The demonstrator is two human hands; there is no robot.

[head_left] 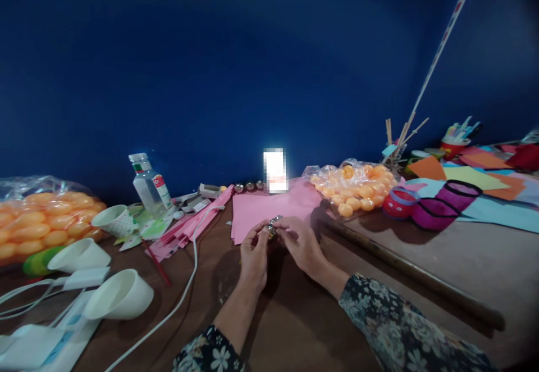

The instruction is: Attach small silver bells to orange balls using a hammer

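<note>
Above the near edge of the pink paper sheets [275, 200], my two hands meet around a small shiny thing [274, 221] with silvery and gold glints. Its kind is too small to make out. My left hand [255, 248] pinches it between thumb and fingertips from the left. My right hand [301, 245] is closed in a pinch on its right side. Parts of the thing are hidden behind the fingers. A few round metallic balls [250, 187] sit in a row along the far left edge of the pink paper.
A bright blurred-out upright rectangle [275, 171] stands behind the paper. Bags of orange balls [357, 186] lie on both sides. To the left are paper cups [122, 296], a bottle [148, 184] and a white cable [194, 265]. A brown rod [421, 271] lies at right, near purple cups [435, 213].
</note>
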